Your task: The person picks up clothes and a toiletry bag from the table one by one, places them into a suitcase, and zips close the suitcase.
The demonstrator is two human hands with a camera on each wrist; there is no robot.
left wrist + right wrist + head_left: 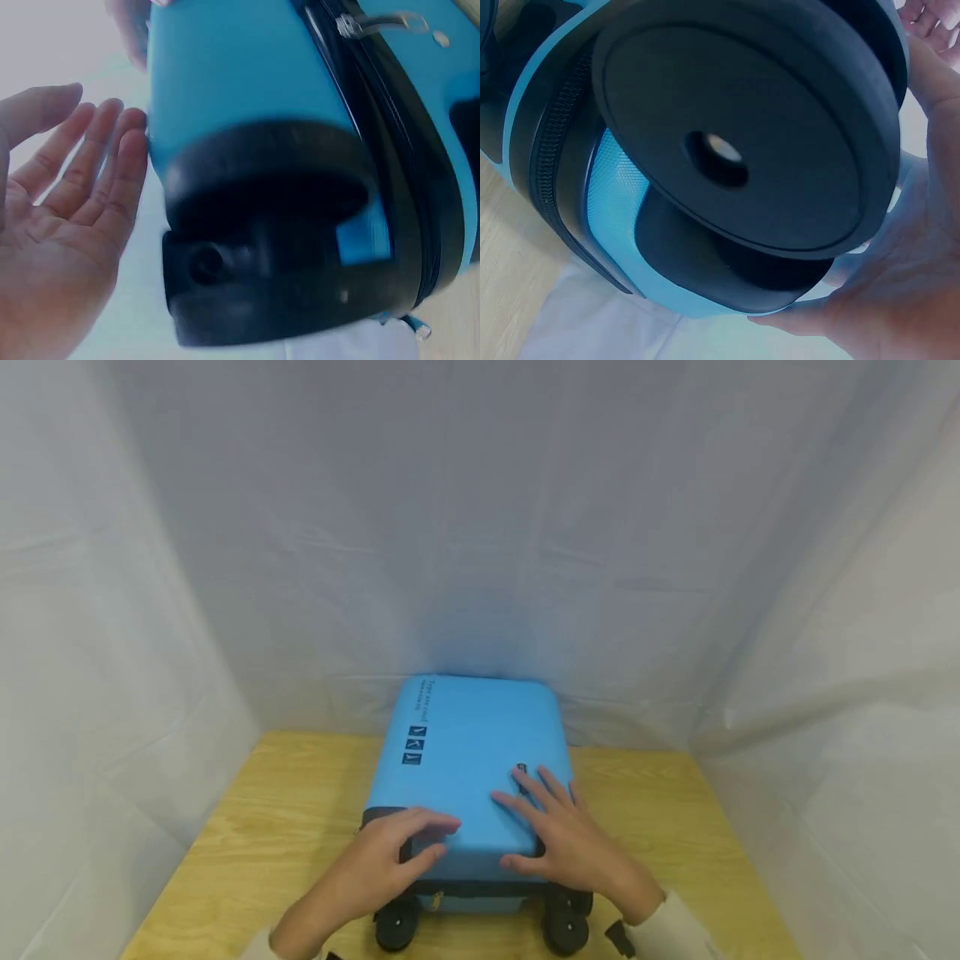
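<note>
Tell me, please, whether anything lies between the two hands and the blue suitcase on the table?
Nothing visible does. Both the left hand and the right hand already rest directly on the top face of the blue suitcase, near its wheeled end, with fingers spread flat on the shell.

Left hand [390, 858] and right hand [564, 835] lie side by side, palms down, fingers straight and slightly spread, wrists angled inward.

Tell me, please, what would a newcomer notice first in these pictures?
First, the bright blue suitcase, lying flat in the middle of the wooden table with its black wheels toward the person. Then the left hand and right hand, both resting with straight fingers on its near end. White cloth surrounds everything.
</note>
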